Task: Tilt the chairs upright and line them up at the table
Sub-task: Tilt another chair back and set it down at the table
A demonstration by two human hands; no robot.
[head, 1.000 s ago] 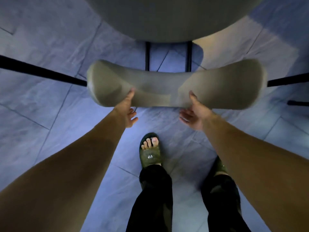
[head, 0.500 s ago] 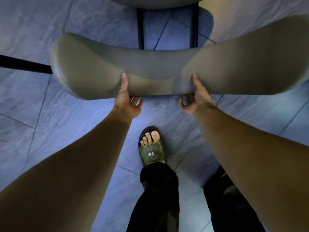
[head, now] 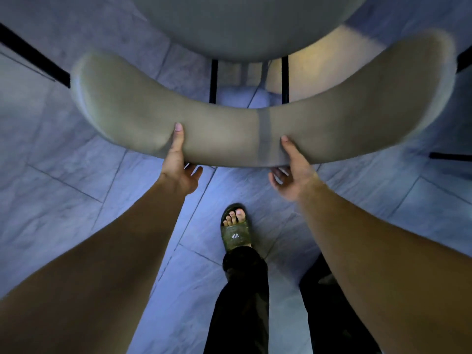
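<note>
We are gripping the chair's curved backrest point(head: 229, 134) with our left hand point(head: 178, 169) and right hand point(head: 293, 175), thumbs on top, fingers curled beneath, probably guiding it toward the surface, next needing squaring up.

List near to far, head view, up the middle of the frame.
Trouser leg → sandalled foot → floor tiles → curved chair backrest, held by left hand and right hand → black back supports → chair seat.
</note>
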